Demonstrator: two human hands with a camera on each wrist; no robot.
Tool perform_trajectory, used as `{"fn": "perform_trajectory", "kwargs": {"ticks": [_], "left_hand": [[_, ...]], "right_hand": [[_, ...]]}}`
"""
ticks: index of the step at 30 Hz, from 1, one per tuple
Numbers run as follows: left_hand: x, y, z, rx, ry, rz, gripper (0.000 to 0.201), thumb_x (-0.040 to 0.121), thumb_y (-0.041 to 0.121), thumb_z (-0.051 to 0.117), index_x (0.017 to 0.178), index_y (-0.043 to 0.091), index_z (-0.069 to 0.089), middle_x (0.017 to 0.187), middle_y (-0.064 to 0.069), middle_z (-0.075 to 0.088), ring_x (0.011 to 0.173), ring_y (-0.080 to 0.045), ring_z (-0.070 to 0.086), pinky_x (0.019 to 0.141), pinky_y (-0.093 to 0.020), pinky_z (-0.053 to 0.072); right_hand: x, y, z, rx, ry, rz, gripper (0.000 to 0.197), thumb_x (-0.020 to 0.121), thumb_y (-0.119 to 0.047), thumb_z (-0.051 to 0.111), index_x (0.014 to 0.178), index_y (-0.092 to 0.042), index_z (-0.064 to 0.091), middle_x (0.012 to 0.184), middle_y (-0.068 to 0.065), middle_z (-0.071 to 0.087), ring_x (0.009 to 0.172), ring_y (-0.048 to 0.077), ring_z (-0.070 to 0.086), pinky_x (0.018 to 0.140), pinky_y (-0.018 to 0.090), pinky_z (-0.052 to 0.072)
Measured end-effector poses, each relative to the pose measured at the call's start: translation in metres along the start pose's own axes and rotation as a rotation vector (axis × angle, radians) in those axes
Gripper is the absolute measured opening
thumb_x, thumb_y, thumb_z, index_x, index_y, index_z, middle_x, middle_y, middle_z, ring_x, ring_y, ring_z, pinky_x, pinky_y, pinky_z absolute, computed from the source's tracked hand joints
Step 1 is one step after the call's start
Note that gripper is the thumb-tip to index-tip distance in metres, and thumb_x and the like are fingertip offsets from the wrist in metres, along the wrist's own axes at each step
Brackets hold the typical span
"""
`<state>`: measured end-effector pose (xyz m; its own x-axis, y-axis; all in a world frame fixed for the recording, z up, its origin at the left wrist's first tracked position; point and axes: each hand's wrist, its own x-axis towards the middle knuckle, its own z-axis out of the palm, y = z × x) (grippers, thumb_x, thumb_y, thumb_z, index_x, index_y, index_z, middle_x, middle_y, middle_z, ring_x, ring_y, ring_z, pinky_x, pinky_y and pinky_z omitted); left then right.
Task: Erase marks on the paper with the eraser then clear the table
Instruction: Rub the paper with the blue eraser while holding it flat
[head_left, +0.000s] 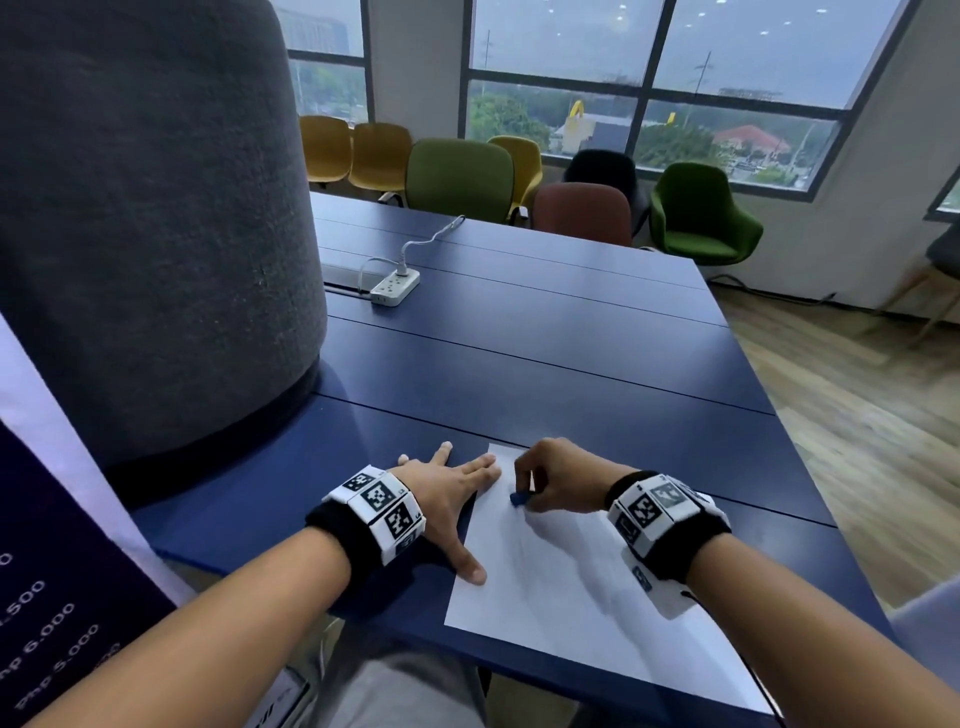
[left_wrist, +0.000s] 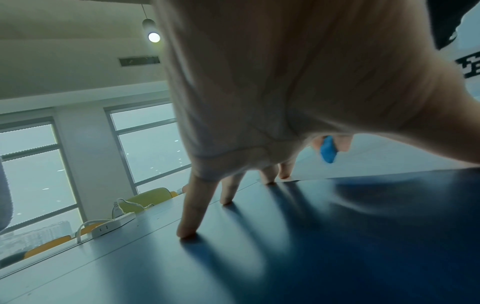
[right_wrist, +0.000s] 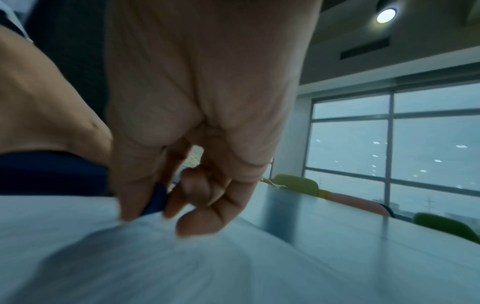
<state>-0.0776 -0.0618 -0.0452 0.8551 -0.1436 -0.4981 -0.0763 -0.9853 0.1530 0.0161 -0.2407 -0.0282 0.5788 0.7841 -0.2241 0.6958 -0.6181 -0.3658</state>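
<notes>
At the sheet's far-left corner, right hand (head_left: 558, 475) pinches small blue eraser (head_left: 518, 499), tip down on white paper sheet (head_left: 571, 587). Left hand (head_left: 447, 499) splayed flat, fingertips pinning the paper's left edge on dark blue table (head_left: 571, 364). Rest of sheet runs toward the person: strokes probably head that way.
</notes>
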Motion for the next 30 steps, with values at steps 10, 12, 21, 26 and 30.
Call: {"fn": "perform_trajectory", "kwargs": {"ticks": [10,12,21,26,30], "left_hand": [[0.002,0.000,-0.001,0.006,-0.029,-0.002,0.132,0.059,0.074,0.077,0.154,0.042,-0.010,0.158,0.028,-0.019,0.148,-0.033,-0.019,0.109,-0.073,0.003],[0.002,0.000,-0.002,0.010,-0.040,-0.014,0.133,0.059,0.074,0.077,0.153,0.043,-0.011,0.158,0.028,-0.020,0.148,-0.032,-0.019,0.109,-0.073,0.003],[0.001,0.003,-0.002,-0.012,-0.041,-0.030,0.133,0.059,0.071,0.079,0.153,0.044,-0.010,0.157,0.031,-0.020,0.148,-0.031,-0.021,0.110,-0.074,0.001],[-0.001,0.004,-0.004,-0.013,-0.043,-0.036,0.132,0.059,0.070,0.079,0.153,0.044,-0.009,0.157,0.030,-0.020,0.148,-0.030,-0.021,0.111,-0.073,0.001],[0.000,0.003,-0.003,-0.022,-0.041,-0.031,0.133,0.059,0.070,0.080,0.153,0.045,-0.009,0.157,0.031,-0.020,0.148,-0.030,-0.022,0.109,-0.074,0.001]], "right_hand": [[-0.004,0.003,0.001,0.034,0.017,0.024,0.006,0.078,-0.017,0.074,0.082,-0.016,0.070,0.075,-0.003,0.062,0.064,0.011,0.054,0.060,0.024,0.044],[-0.007,-0.002,-0.002,-0.007,-0.091,0.026,0.010,0.077,-0.022,0.076,0.084,-0.017,0.071,0.075,-0.004,0.063,0.061,0.007,0.052,0.056,0.021,0.043],[-0.008,-0.011,-0.001,-0.043,-0.059,0.004,0.007,0.078,-0.018,0.074,0.081,-0.015,0.068,0.064,-0.013,0.055,0.058,0.005,0.050,0.055,0.021,0.040],[-0.006,-0.016,-0.001,-0.097,-0.033,0.029,0.010,0.079,-0.025,0.074,0.082,-0.018,0.067,0.074,-0.005,0.061,0.067,0.013,0.058,0.061,0.026,0.047],[-0.014,-0.015,0.010,-0.066,0.022,-0.032,0.007,0.076,-0.017,0.072,0.080,-0.017,0.066,0.067,-0.013,0.056,0.061,0.005,0.051,0.056,0.018,0.040]]}}
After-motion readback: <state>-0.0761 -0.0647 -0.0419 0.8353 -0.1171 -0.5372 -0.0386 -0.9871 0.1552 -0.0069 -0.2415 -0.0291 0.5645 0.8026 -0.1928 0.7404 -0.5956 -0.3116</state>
